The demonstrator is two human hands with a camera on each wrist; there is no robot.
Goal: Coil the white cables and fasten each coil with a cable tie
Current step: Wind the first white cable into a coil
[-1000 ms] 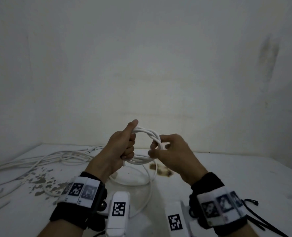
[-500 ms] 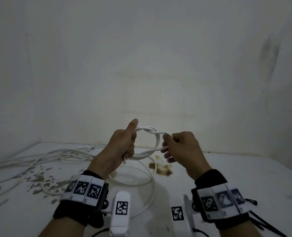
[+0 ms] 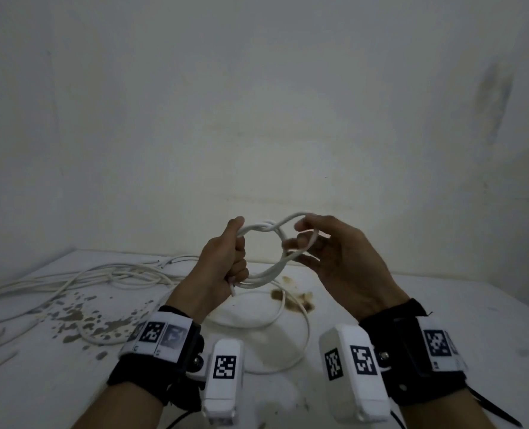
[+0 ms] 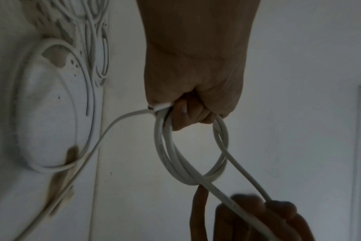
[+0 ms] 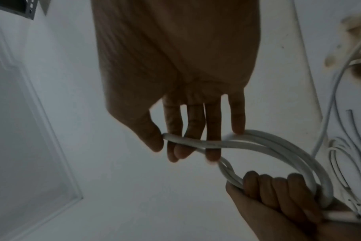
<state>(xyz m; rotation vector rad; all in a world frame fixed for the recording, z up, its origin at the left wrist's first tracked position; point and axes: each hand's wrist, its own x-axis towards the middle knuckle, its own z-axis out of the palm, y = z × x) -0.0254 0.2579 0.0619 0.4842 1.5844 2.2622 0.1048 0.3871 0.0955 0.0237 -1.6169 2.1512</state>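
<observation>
A white cable coil [image 3: 264, 233] hangs in the air between both hands above the white table [image 3: 442, 305]. My left hand [image 3: 235, 252] grips the coil's left side in a fist, thumb up, and the cut cable end [image 3: 232, 289] pokes out below it. My right hand [image 3: 303, 239] holds a loop pulled out from the coil's right side. In the right wrist view its thumb pinches the cable [image 5: 196, 143] against the index finger while the other fingers stay nearly straight. The cable's free length [image 3: 300, 335] trails in a big loop on the table. No cable tie is visible.
Several loose white cables [image 3: 102, 274] lie tangled on the table's left and back. Brown stains [image 3: 294, 300] and dark paint flecks [image 3: 80, 317] mark the surface. A pale wall stands close behind. A black strap [image 3: 498, 410] trails from my right wrist.
My right hand drew a cable loop out to the right of the coil and its fingers spread from a curled pinch. The left hand kept its grip.
</observation>
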